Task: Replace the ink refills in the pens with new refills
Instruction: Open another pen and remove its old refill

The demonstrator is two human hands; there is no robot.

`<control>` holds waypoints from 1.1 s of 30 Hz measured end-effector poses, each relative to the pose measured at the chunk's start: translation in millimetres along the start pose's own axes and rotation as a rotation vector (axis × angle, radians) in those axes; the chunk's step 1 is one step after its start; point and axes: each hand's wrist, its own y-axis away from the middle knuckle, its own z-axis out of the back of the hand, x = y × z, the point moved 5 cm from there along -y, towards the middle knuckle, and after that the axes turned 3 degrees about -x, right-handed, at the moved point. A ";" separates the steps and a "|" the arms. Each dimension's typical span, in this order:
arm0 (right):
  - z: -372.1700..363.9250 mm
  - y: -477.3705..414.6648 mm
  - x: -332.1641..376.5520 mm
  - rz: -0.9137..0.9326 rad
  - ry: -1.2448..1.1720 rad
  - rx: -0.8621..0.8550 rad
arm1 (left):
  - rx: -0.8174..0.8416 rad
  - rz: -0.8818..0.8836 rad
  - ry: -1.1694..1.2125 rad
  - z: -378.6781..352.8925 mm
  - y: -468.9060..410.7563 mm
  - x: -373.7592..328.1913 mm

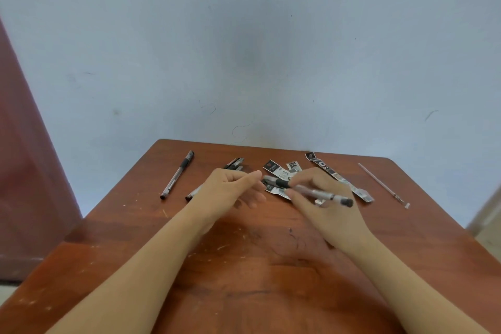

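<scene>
Two hands are in view, the left hand (230,192) and the right hand (325,209), over one table (244,266). Pens: one lone pen (177,175) at the far left, one held pen (309,191) gripped by the right hand, and a bunch of pens (234,164) partly hidden behind the left hand. At least two ends show there, and the full number cannot be told. There is one bare refill (382,184) on the right. Torn printed wrapping comes as one long strip (336,175) and shorter wrapper pieces (273,168) – about three, overlapping, so the count is uncertain.
</scene>
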 end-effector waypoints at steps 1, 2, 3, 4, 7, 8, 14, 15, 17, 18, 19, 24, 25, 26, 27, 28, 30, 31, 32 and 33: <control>-3.8 2.3 2.8 0.078 0.036 0.024 | 0.016 -0.004 -0.014 -2.2 0.7 0.4; -6.8 3.6 3.8 0.130 0.031 0.035 | 0.022 -0.015 -0.041 -3.7 1.1 0.3; -7.8 3.3 1.9 0.116 -0.019 0.033 | 0.013 -0.035 -0.061 -3.8 1.0 -0.2; -7.4 1.4 -3.3 0.047 -0.092 0.020 | 0.007 -0.052 -0.058 -2.7 0.3 -1.0; -5.1 -5.1 -9.0 -0.093 -0.352 -0.011 | 0.090 -0.150 -0.111 -3.4 -0.3 -3.4; -5.1 -6.4 -9.5 -0.117 -0.420 -0.012 | 0.141 -0.188 -0.178 -6.7 1.7 -4.5; -2.9 -8.4 -25.7 -0.309 -0.596 -0.171 | 0.243 -0.225 -0.352 -14.4 4.3 -7.3; -6.4 -7.2 -27.7 -0.358 -0.616 -0.198 | 0.254 -0.245 -0.376 -17.3 5.3 -9.6; -8.0 -8.3 -35.2 -0.464 -0.634 -0.265 | 0.271 -0.259 -0.417 -21.4 6.9 -11.2; -0.2 -10.0 -41.9 -0.532 -0.648 -0.350 | 0.283 -0.252 -0.448 -20.3 7.6 -10.3; 15.3 -11.6 -52.0 -0.614 -0.677 -0.483 | 0.291 -0.238 -0.499 -16.3 7.0 -7.4; 68.2 -17.3 -79.6 -0.633 -0.796 -0.765 | 0.132 -0.187 -0.470 8.1 -3.1 -0.5; 59.2 -20.3 -77.2 -0.600 -0.775 -0.699 | 0.130 -0.199 -0.493 4.3 -3.5 -1.1; 49.0 -21.3 -72.8 -0.572 -0.746 -0.644 | 0.137 -0.207 -0.514 0.1 -3.5 -0.3; 39.9 -22.0 -67.0 -0.543 -0.721 -0.603 | 0.130 -0.216 -0.525 -1.5 -4.0 0.4; 34.3 -22.6 -64.0 -0.517 -0.700 -0.567 | 0.097 -0.218 -0.523 1.0 -5.3 1.3; 33.3 -22.7 -65.0 -0.516 -0.671 -0.526 | -0.013 -0.211 -0.501 12.3 -7.1 1.8; 35.0 -21.1 -67.6 -0.529 -0.661 -0.518 | -0.061 -0.216 -0.493 16.8 -7.4 1.4; 37.0 -19.1 -70.7 -0.541 -0.656 -0.515 | -0.092 -0.229 -0.495 18.6 -7.3 0.2; 38.5 -17.9 -72.4 -0.548 -0.657 -0.515 | -0.106 -0.247 -0.502 18.2 -7.2 -1.2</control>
